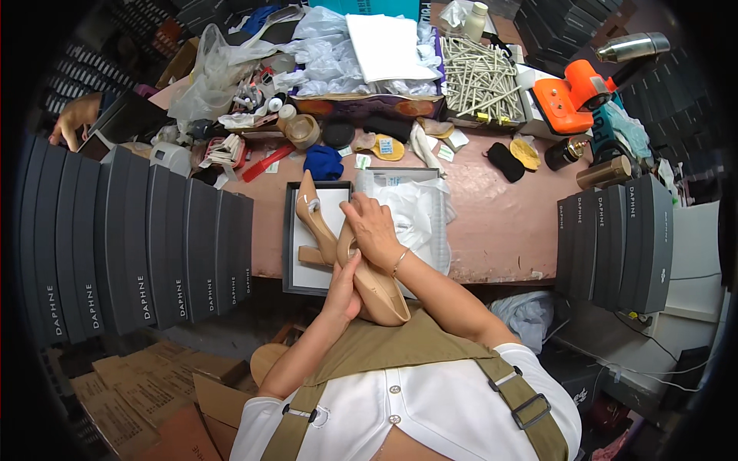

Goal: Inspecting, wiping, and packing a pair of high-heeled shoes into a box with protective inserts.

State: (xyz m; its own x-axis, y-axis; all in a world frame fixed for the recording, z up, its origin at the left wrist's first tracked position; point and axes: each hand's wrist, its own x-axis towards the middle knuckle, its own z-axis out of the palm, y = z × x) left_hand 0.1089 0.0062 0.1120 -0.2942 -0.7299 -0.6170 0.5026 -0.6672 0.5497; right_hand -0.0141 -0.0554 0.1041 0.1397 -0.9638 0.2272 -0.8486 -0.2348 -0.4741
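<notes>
In front of my apron I hold a beige heeled shoe (382, 301). My left hand (344, 292) is closed around its side, the thumb lying along it. The fingers of my right hand (372, 232) bend over its far part and hide some of it. A matching beige shoe (309, 201) with a block heel lies on its side in an open dark shoebox (289, 257), toe pointing away from me. Close on the right, white tissue paper (415, 211) fills the other half of the box and partly covers its edge.
Dark shoeboxes (165, 238) stand in a row at left, with more (615, 246) at right. Behind the box lie a blue cloth (323, 163), a red comb-like tool (267, 163) and sponges (388, 147). A tray of white sticks (480, 81) and an orange device (573, 96) stand farther back. Another person's hand (75, 119) shows far left.
</notes>
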